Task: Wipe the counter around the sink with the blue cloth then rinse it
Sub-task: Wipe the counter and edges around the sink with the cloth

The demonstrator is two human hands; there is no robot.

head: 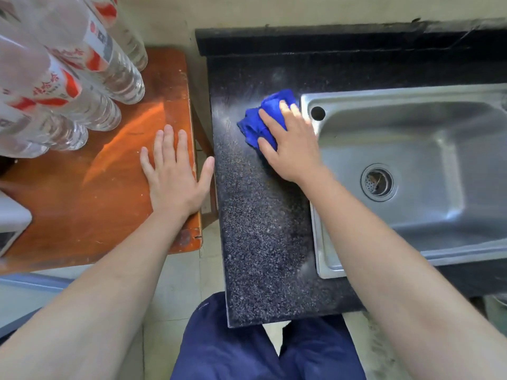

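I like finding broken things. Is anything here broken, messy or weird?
Yes. The wooden table has a cracked, worn corner nearest the counter, where the orange finish looks rubbed off. The sink rim also has an open round hole with no tap in it. Nothing looks spilled.

Right hand (290, 149): pressing flat on crumpled blue cloth (259, 119), on black bench (260, 229), beside sink (439, 138).
Left hand (175, 176): flat on wooden bench (96, 201).
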